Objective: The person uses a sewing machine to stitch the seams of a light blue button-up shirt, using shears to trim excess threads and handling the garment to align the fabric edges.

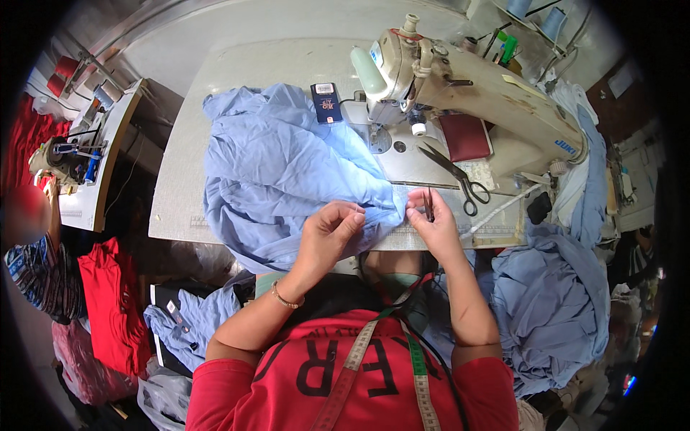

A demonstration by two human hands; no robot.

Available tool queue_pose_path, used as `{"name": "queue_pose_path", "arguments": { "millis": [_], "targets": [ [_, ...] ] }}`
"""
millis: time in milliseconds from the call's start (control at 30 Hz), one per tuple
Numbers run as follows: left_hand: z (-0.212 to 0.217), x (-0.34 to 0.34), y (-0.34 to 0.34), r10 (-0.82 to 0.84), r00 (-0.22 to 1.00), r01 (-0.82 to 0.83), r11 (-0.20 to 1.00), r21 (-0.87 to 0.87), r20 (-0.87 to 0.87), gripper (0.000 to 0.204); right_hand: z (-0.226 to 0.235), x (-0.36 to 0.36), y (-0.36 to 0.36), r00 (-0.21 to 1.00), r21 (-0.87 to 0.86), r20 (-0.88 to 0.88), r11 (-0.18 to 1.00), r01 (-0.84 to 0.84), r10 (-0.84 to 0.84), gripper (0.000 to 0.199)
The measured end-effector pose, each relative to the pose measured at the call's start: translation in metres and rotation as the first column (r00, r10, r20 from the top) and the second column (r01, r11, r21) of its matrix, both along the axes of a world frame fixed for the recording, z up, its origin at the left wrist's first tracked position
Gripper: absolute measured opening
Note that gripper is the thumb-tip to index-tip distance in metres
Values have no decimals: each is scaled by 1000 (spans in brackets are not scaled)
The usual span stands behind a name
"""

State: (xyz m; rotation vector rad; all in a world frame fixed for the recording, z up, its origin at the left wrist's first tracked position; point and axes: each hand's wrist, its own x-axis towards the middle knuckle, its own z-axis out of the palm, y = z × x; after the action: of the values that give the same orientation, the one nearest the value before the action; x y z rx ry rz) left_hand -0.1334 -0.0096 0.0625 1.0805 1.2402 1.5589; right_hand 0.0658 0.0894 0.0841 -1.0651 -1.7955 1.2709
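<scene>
A light blue garment [266, 151] lies bunched on the sewing table, its near edge hanging toward my lap. My left hand [334, 228] is closed in a pinch over the near part of this garment; what its fingertips hold is too small to make out. At the garment's right corner, my right hand [436, 224] is closed, with the dark pointed blades of small thread snips [429, 204] sticking up between its fingers. Its thumb and forefinger are close to the cloth; I cannot tell whether they grip it. A dark hang tag [326, 103] rests on the garment's far side.
A sewing machine [460, 79] stands at the back right. Large black scissors [458, 177] and a dark red booklet [466, 137] lie by it. More blue cloth [550, 302] is heaped at right. At far left, another person [43, 266] sits by a second machine [61, 161].
</scene>
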Motion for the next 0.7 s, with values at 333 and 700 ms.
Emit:
{"name": "queue_pose_path", "arguments": {
  "millis": [333, 700],
  "targets": [
    [-2, 7, -8, -63, 989, 74, 994, -76, 135, 25, 48, -19, -55, 903, 373, 422, 892, -256, 83, 27],
    [0, 14, -15, -91, 996, 90, 995, 47, 25, 19, 27, -27, -54, 817, 576, 562, 771, -273, -130, 19]
  ]
}}
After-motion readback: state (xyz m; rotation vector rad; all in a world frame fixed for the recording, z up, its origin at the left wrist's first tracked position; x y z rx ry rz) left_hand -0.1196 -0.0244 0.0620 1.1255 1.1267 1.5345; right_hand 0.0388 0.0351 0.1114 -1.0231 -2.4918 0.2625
